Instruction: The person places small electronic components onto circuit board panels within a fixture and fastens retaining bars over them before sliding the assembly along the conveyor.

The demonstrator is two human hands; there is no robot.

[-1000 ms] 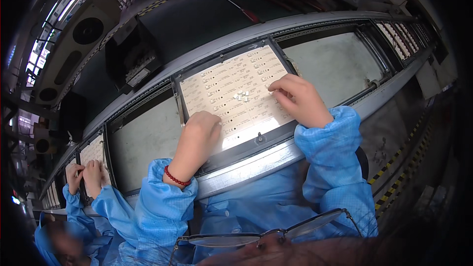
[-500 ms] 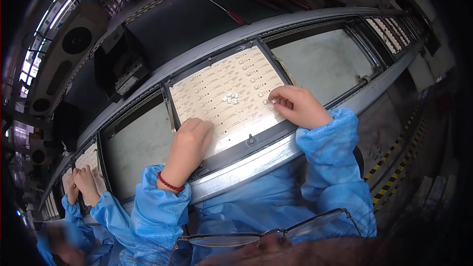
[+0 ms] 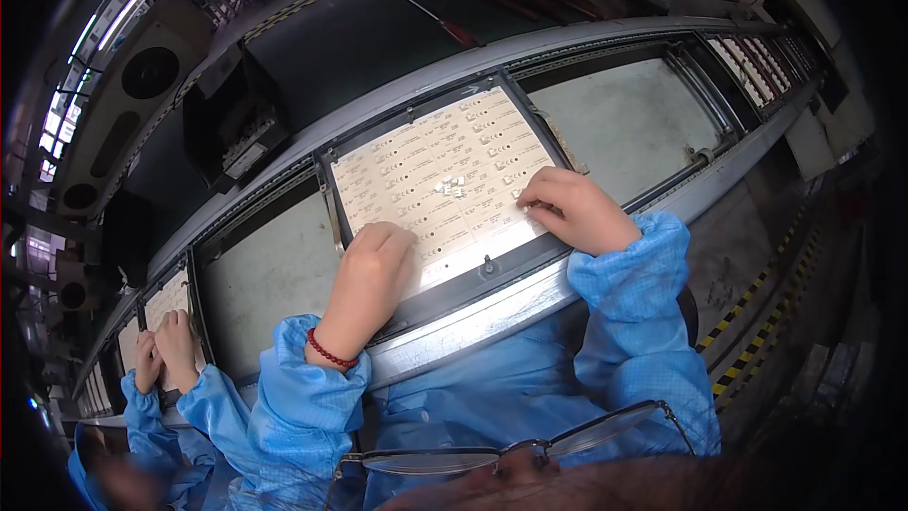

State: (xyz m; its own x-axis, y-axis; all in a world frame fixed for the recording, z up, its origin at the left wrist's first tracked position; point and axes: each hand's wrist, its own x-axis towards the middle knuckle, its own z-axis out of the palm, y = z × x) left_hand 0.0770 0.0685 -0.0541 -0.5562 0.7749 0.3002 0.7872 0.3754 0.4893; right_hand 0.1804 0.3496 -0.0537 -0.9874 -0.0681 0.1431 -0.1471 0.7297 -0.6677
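While the near edge is crossed by a pair of thin dark-rimmed glasses (image 3: 435, 460), two crinkled sky-blue cloth sleeves (image 3: 629, 274) are seen beyond it, and the left wrist is ringed by a bracelet of round red beads (image 3: 331, 350). At the far left, a co-worker's two bare hands (image 3: 177, 343) are held at a smaller cream panel (image 3: 168, 293). Past the sleeves, a shiny silver metal rail (image 3: 473, 314) is bordered by a flat black rectangular frame (image 3: 443, 288), in which a cream printed rectangular sheet (image 3: 426, 166) is set. Its near left corner is covered by the bare left hand (image 3: 375, 267); the fingers are curled and close together, but whether anything is pinched cannot be told. Over the sheet's right side, the bare right hand (image 3: 572, 211) is bent inward, thumb and index finger brought nearly together; a small pale speck (image 3: 526, 209) is seen by the tips, though whether it is gripped cannot be told. Between the hands and slightly farther, small white blocky pieces (image 3: 451, 187) are clustered mid-sheet. Farther, a red-handled screwdriver with a thin metal shaft (image 3: 458, 33) is laid on a dark green surface (image 3: 350, 57).
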